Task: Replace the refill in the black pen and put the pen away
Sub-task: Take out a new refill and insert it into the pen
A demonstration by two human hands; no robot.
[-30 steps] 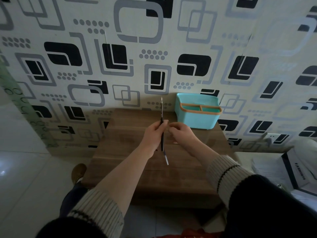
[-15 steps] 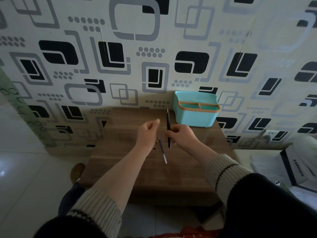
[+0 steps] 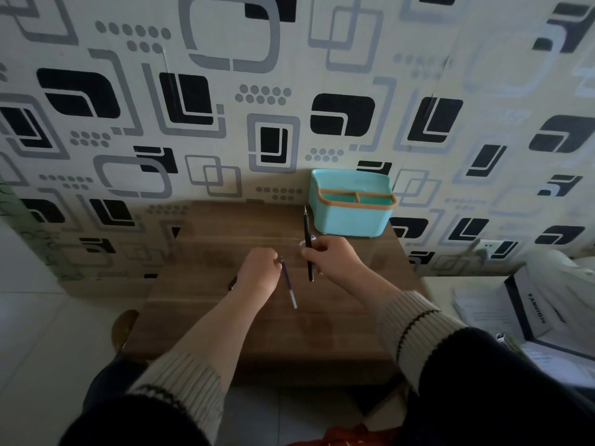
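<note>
My right hand (image 3: 333, 259) grips the black pen (image 3: 307, 231) around its middle and holds it nearly upright above the wooden table (image 3: 225, 317), thin tip pointing away from me. A slim refill (image 3: 289, 286) with a pale lower end lies on the table between my hands. My left hand (image 3: 257, 273) is down beside it, fingertips pinched at the refill's upper end. A small dark piece (image 3: 232, 283) lies on the table just left of my left hand; I cannot tell what it is.
A teal organiser (image 3: 351, 220) with an orange rim and two compartments stands at the table's back right, against the patterned wall. A white box and papers (image 3: 502, 310) sit to the right. A brown shoe (image 3: 124, 326) is on the floor at the left.
The pen passed from my left hand to my right. My left hand rose briefly, then dropped to the upper end of the refill, which stayed on the table.
</note>
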